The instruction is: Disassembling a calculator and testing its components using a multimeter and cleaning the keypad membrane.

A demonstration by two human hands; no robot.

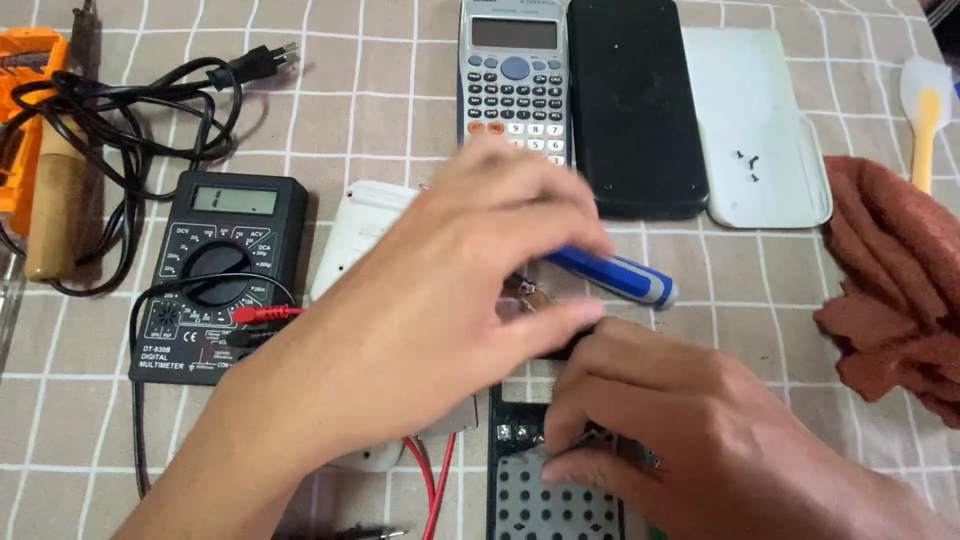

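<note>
My left hand (450, 290) reaches across the middle of the table, its fingers pinched on a small dark part (537, 299) above a black circuit board with a grid of holes (545, 500). My right hand (680, 430) rests on the top of that board, fingers curled on its edge. A blue and white screwdriver handle (620, 277) lies just behind both hands. Partly hidden under my left forearm is a white casing (350, 230).
A black multimeter (215, 270) with red and black leads sits at the left. A grey calculator (515, 75), a black cover (632, 105) and a white cover with tiny screws (755, 120) lie at the back. A brown cloth (900, 270) is right, a soldering iron cord (130, 110) left.
</note>
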